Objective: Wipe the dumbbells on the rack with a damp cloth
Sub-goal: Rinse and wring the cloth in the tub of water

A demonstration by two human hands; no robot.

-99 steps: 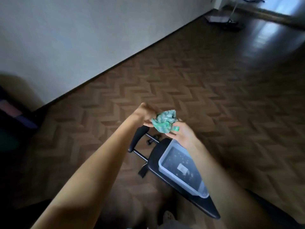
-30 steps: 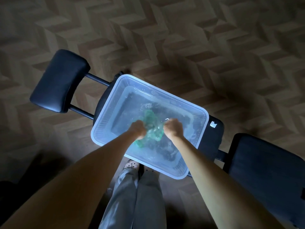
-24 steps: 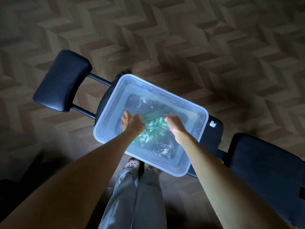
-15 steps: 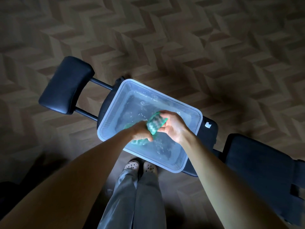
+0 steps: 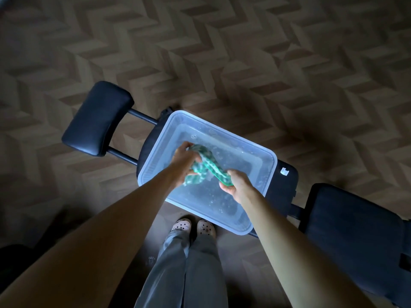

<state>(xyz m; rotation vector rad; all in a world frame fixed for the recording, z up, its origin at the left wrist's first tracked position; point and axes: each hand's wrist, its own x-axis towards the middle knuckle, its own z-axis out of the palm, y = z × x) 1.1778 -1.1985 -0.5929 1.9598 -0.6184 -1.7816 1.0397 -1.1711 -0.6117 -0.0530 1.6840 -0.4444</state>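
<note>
Cloth point(image 5: 208, 166), green and wet, runs as a twisted rope between two fists. The left hand point(image 5: 184, 158) grips its far end and the right hand point(image 5: 236, 185) its near end, over the water-filled tub point(image 5: 222, 131) beneath them. This looks like wringing. The next move calls for a firmer twist, then carrying the cloth to the dumbbells, which are out of view.

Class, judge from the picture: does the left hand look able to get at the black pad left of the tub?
Probably not yet: the left hand grips one end of the green cloth, whose other end the right hand holds over the tub. Nothing stands between it and the pad, though.
</note>
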